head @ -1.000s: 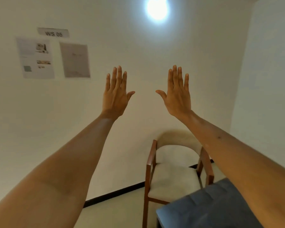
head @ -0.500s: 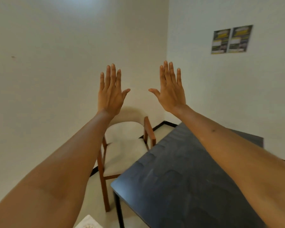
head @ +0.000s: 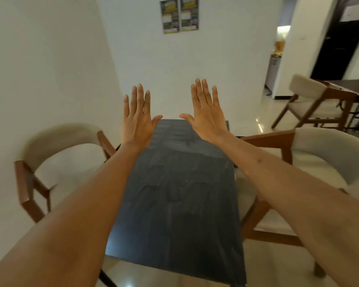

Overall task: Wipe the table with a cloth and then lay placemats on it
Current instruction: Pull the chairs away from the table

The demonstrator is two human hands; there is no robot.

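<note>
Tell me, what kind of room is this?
Probably a dining area in a home or flat: a dark rectangular table with cushioned wooden armchairs on both sides, posters on the white wall, and a doorway beyond.

two wall posters (head: 179,15), print seemingly too blurred to read

A cushioned wooden chair (head: 56,162) stood at the left, another (head: 311,162) at the right. Two posters (head: 179,15) hung side by side on the far wall. A third chair (head: 313,100) stood beyond, near a dark doorway (head: 338,38).
</note>
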